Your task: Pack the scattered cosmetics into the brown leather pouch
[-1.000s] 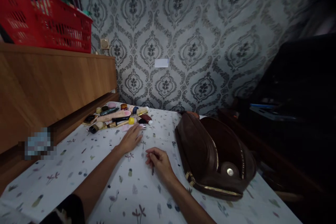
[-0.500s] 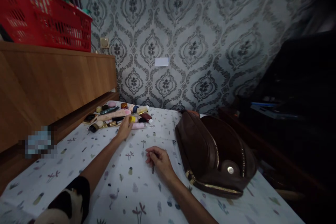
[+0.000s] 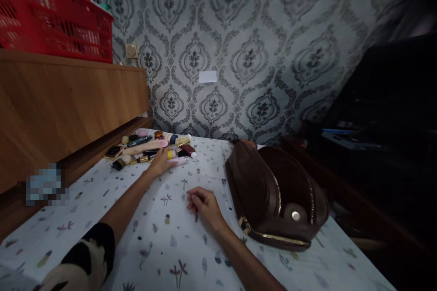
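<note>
My left hand [image 3: 160,163] reaches into a pile of cosmetics on the patterned white cloth [image 3: 170,236], its fingers at a pink tube [image 3: 180,160] near a yellow-capped item [image 3: 170,154]. Whether it grips the tube is hard to make out. My right hand [image 3: 204,207] hovers over the cloth, fingers curled together, with a small dark thing at the fingers that is too unclear to name. To its right stands a brown leather bag [image 3: 259,186], unzipped, its mouth facing up. A long pink case [image 3: 143,147] and a brush [image 3: 119,163] lie among the cosmetics.
A wooden cabinet [image 3: 71,109] runs along the left, with a red plastic basket [image 3: 68,22] on top. Behind the cloth rises a patterned wall [image 3: 232,45]. Dark furniture and a black object [image 3: 392,100] stand at the right.
My left hand has shifted slightly left and lower, its fingers now flatter, over the pink tube. My right hand stays nearly the same. The whole view has moved a little.
</note>
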Available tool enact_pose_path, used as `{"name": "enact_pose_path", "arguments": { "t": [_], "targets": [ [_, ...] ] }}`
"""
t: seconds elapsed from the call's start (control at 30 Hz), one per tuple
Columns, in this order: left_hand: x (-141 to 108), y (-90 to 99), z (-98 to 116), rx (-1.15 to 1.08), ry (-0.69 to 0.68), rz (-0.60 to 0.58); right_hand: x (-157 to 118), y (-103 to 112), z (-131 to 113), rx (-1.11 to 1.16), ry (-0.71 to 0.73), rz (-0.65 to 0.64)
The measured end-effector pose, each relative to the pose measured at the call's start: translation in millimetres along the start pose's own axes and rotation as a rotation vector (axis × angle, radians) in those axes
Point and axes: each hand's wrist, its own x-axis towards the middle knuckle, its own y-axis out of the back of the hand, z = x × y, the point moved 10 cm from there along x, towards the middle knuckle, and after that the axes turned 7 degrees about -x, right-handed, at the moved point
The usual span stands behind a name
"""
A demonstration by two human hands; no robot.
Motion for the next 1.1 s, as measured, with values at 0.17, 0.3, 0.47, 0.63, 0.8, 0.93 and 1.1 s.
{"name": "enact_pose_path", "arguments": {
  "t": [0.17, 0.3, 0.47, 0.63, 0.8, 0.93, 1.1],
  "targets": [
    [-4, 3.2, 10, -0.063, -0.09, -0.084, -2, -1, -2, -0.018, -0.028, -0.008],
    [-4, -6.2, 25, -0.107, -0.169, -0.093, -2, -1, -3, -0.033, -0.02, 0.006],
    [-5, -22.3, 46, -0.108, -0.236, -0.054, -1, -2, 2, -0.031, -0.044, 0.013],
    [-5, -17.8, 47, -0.009, -0.218, 0.02, -1, 1, -5, -0.015, 0.008, 0.03],
    [-4, 6.7, 30, 0.189, -0.191, 0.057, -2, 0, -2, -0.033, -0.04, 0.01],
    [-5, 18.2, 24, 0.329, -0.216, 0.037, -2, -1, -2, -0.036, -0.052, -0.006],
    [-7, 34.0, 11, 0.465, -0.171, 0.064, -2, 0, -5, -0.033, -0.03, 0.003]
  ]
}}
